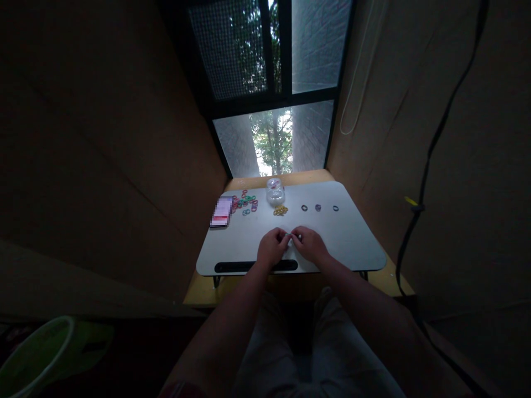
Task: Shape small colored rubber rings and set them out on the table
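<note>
- Phone (222, 211), screen lit: beyond and left of left hand (272, 247)
- Window (274, 138): well beyond both
- Green tub (41, 348): well left, lower
- Black strap (423, 177), yellow tag (410, 200): well right of right hand (308, 244)

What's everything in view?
walls: two, brown, sides
window: one, black-framed, back
cord: one, pale, right wall
strap: one, black, right
bin: one, green, lower left
ledge: one, yellowish, below window
table: one, white, on ledge
slot: one, black, table front
phone: one, pinkish screen, table left
mixed rings: many, multicoloured, beside phone
jar: one, clear, table back
yellow rings: several, by jar
dark rings: three spots, jar's right
held piece: one, bluish, above table
legs: two, greyish trousers, below
arms: two, bare, lower middle
left hand: one, pinching piece
right hand: one, pinching piece
</note>
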Tool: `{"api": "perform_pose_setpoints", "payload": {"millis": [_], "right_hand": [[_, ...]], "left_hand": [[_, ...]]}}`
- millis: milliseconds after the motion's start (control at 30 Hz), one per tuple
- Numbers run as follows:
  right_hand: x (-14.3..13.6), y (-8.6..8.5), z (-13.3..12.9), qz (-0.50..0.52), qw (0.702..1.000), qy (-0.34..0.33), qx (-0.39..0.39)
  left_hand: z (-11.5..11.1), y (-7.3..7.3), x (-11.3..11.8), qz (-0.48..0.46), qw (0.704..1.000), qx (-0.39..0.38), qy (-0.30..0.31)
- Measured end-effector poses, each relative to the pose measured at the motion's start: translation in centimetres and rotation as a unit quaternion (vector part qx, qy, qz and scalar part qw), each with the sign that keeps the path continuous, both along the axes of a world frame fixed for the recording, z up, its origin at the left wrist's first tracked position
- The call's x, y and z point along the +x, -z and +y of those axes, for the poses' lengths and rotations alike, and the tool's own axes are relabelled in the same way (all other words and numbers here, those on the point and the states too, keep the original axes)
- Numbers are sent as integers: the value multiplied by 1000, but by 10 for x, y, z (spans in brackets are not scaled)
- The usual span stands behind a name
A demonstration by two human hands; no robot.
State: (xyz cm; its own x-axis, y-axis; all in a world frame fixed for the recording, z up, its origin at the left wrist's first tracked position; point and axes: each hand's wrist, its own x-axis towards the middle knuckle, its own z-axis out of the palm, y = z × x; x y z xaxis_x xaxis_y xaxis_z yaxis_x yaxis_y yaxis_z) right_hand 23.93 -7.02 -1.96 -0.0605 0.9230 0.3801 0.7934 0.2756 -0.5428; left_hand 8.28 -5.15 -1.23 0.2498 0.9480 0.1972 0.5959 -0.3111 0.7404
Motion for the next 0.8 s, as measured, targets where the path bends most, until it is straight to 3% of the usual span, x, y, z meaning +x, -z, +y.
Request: {"api": "perform_pose_setpoints", "payload": {"millis": [267, 500, 600, 800], "right_hand": [[-1, 0, 0, 13, 1000, 8, -4], [-1, -1, 2, 26, 999, 22, -7], [-1, -2, 2, 22, 999, 26, -10], [-2, -2, 3, 19, 999, 35, -22]], "left_hand": [[3, 2, -2, -25, 1000, 14, 8], [21, 4, -6, -94, 991, 0, -93], [28, 3, -6, -58, 993, -2, -106], [28, 4, 1, 78, 986, 106, -106]]}}
